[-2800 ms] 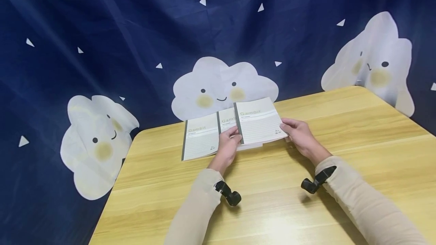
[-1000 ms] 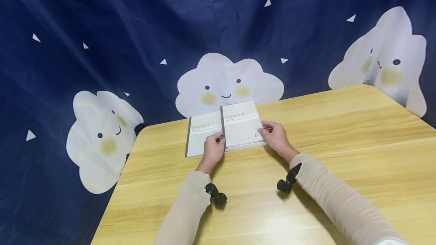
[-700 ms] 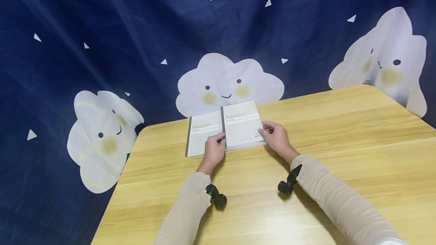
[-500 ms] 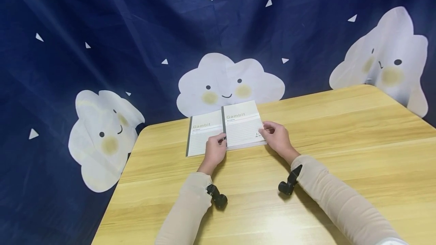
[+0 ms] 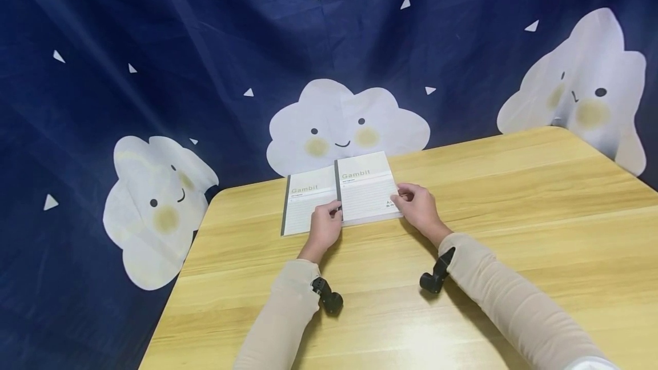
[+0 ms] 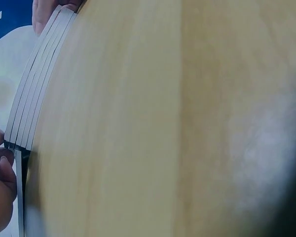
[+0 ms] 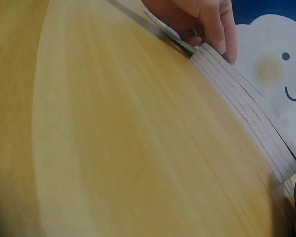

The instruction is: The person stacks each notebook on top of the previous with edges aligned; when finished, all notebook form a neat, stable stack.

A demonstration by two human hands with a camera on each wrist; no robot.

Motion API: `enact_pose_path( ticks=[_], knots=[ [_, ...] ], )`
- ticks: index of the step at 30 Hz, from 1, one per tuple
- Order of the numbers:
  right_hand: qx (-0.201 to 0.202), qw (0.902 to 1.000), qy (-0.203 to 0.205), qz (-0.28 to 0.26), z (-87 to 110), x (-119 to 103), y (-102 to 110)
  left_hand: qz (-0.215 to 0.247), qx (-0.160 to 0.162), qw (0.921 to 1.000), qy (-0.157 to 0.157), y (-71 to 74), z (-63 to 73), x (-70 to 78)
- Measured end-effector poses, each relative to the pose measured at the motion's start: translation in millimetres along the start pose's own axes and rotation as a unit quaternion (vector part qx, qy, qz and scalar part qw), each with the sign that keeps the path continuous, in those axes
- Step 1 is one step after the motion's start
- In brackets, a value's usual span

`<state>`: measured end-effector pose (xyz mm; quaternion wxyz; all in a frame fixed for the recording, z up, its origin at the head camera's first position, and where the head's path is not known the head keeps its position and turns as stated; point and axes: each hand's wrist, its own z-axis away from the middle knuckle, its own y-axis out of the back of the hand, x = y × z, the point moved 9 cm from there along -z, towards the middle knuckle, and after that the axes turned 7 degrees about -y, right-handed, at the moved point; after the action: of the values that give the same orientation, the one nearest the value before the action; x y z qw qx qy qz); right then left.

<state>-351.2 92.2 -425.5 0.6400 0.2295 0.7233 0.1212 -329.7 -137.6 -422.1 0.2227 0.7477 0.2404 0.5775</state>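
A stack of several "Gambit" notebooks (image 5: 365,187), pale with dark spines, lies near the back of the table; its layered bottom edges (image 6: 39,74) show in the left wrist view. Another such notebook (image 5: 303,204) lies against its left side, partly behind my left hand. My left hand (image 5: 325,226) grips the stack at the lower part of its spine side, fingers bent. On the opposite side, my right hand (image 5: 418,208) holds the lower right edge, thumb on the top cover. In the right wrist view the page edges (image 7: 246,113) look nearly flush, with a slim gap under the top notebook.
The wooden table (image 5: 380,296) reaches toward me and to both sides. Behind its far edge hangs a dark blue curtain (image 5: 231,27) printed with smiling clouds. A black wrist camera (image 5: 329,297) sits on the left sleeve and another black wrist camera (image 5: 437,272) on the right.
Since the oldest frame, both hands have brought the top notebook left and down onto the stack, covering the middle notebook. Over the last second the hands have barely moved; the top notebook has settled slightly.
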Motion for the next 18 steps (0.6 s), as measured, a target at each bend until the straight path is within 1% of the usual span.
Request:
enact_pose_path(
  ticks=[1,4,6,9,11,14,18],
  knots=[
    [0.005,1.0000,0.003,-0.001,0.1,-1,1,-0.001,0.000,1.0000,-0.002,0.2,-0.2,0.5],
    [0.003,1.0000,-0.001,-0.006,-0.1,-1,1,-0.002,-0.001,1.0000,-0.004,0.0,-0.4,1.7],
    [-0.007,0.9998,-0.019,-0.010,-1.2,2,1,-0.003,-0.004,1.0000,0.000,-0.5,-0.4,1.4],
    [-0.033,0.9977,-0.057,-0.018,-3.5,6,-2,-0.007,-0.009,0.9999,0.004,-0.8,-0.5,1.1],
    [-0.042,0.9959,-0.078,-0.018,-4.5,7,-2,-0.012,-0.010,0.9999,0.005,-0.2,-0.8,1.1],
    [-0.048,0.9944,-0.093,-0.011,-5.1,2,1,-0.023,-0.006,0.9997,0.000,3.5,-1.0,2.8],
    [-0.051,0.9949,-0.086,-0.009,-5.1,-16,6,-0.027,0.006,0.9996,0.007,13.0,-2.4,1.8]
  ],
)
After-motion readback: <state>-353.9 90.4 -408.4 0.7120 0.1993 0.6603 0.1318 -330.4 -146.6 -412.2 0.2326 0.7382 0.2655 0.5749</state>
